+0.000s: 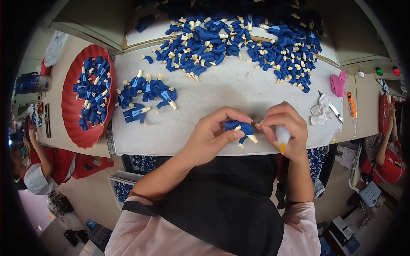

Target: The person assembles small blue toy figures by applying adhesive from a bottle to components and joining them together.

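My left hand (209, 132) is closed round a small blue toy figure body (244, 129) with cream hands and a cream neck, holding it over the near edge of the white work surface. Just right of it, my right hand (287, 121) grips a white squeeze bottle (283, 134) much like a pen. The bottle's yellow end points back toward me, and a small pale tip shows at my fingertips, close to the figure but apart from it. Left of my hands lie several joined blue figure bodies (147, 89) with light blue fronts.
A red scalloped tray (68, 102) of blue bodies stands at the left. Heaps of loose blue arms (205, 47) cover the back. At right lie a crumpled white cloth (319, 112), a craft knife (336, 112), an orange cutter (351, 104) and a pink cloth (338, 83). Other people sit at both sides.
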Available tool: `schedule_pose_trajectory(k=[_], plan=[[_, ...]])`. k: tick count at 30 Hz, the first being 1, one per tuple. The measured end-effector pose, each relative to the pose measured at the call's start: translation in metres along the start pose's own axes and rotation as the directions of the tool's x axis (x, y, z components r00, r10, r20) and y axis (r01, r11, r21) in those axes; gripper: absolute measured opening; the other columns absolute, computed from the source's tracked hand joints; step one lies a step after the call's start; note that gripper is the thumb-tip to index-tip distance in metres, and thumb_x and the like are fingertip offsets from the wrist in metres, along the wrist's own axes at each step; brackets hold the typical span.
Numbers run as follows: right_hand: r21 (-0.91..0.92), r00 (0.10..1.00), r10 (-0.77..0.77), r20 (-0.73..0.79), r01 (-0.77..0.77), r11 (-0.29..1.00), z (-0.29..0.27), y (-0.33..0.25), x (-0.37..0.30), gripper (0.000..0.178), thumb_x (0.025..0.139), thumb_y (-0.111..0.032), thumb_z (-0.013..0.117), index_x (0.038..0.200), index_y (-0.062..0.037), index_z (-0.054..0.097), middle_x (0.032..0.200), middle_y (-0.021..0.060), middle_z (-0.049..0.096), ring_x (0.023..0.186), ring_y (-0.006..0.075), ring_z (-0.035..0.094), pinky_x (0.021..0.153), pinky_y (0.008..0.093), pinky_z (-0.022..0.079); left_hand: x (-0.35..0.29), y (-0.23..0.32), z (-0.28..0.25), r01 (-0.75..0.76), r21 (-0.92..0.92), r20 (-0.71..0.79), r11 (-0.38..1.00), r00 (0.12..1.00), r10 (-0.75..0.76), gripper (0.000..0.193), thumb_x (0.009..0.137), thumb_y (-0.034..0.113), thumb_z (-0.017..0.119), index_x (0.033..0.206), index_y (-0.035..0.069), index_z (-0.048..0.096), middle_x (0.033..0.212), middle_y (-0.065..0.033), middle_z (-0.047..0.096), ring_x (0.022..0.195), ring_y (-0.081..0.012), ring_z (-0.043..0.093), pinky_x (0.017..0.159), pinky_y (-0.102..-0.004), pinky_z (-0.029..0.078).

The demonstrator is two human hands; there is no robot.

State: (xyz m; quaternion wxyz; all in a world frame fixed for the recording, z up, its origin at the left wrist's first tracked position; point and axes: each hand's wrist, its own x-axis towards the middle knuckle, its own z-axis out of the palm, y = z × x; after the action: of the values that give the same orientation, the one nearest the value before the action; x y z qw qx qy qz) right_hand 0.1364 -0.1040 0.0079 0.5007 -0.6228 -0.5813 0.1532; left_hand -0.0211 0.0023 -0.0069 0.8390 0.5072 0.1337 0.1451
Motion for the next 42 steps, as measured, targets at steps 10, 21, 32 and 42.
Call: schedule_pose_trajectory(k=[10,21,32,42], plan=[[-0.054,0.992,-0.120,0.036,0.122,0.991,0.001,-0.009,0.007,0.026,0.050,0.004,0.068,0.072,-0.0059,0.059,0.072,0.0046,0.054,0.060,0.0174,0.052,0.049,0.0252,0.041,0.000,-0.003,0.000,-0.018,-0.016,0.002,1.000,1.000,0.018,0.023,0.080,0.000,0.052,0.102,-0.001,0.049,0.094,-0.0062,0.053,0.087,-0.0106,0.051,0.075,-0.0234,0.042],[-0.107,0.992,-0.127,0.004,0.127,0.986,-0.001,-0.004,0.002,0.027,0.050,0.003,0.067,0.074,-0.0055,0.059,0.072,0.0046,0.054,0.059,0.0168,0.051,0.049,0.0249,0.040,0.001,0.000,0.003,0.016,0.000,-0.013,1.000,1.000,-0.016,0.022,0.080,-0.002,0.051,0.102,-0.002,0.049,0.094,-0.0064,0.053,0.085,-0.0101,0.051,0.072,-0.0228,0.043],[-0.150,0.980,-0.179,0.082,0.190,0.970,-0.002,-0.008,0.005,0.026,0.050,0.003,0.065,0.074,-0.0059,0.059,0.071,0.0051,0.053,0.059,0.0181,0.051,0.048,0.0261,0.040,0.002,-0.003,0.004,-0.007,0.041,-0.045,0.999,0.999,0.009,0.023,0.079,-0.004,0.050,0.102,-0.001,0.050,0.092,-0.0053,0.052,0.084,-0.0092,0.050,0.071,-0.0214,0.041],[-0.167,0.985,-0.168,0.046,0.173,0.971,-0.002,-0.011,0.005,0.023,0.049,0.003,0.066,0.069,-0.0048,0.057,0.071,0.0058,0.053,0.059,0.0184,0.051,0.048,0.0259,0.040,0.003,0.000,0.005,0.013,0.028,-0.036,1.000,0.999,-0.012,0.022,0.079,-0.004,0.050,0.101,-0.002,0.050,0.093,-0.0058,0.052,0.084,-0.0097,0.050,0.072,-0.0220,0.042]])
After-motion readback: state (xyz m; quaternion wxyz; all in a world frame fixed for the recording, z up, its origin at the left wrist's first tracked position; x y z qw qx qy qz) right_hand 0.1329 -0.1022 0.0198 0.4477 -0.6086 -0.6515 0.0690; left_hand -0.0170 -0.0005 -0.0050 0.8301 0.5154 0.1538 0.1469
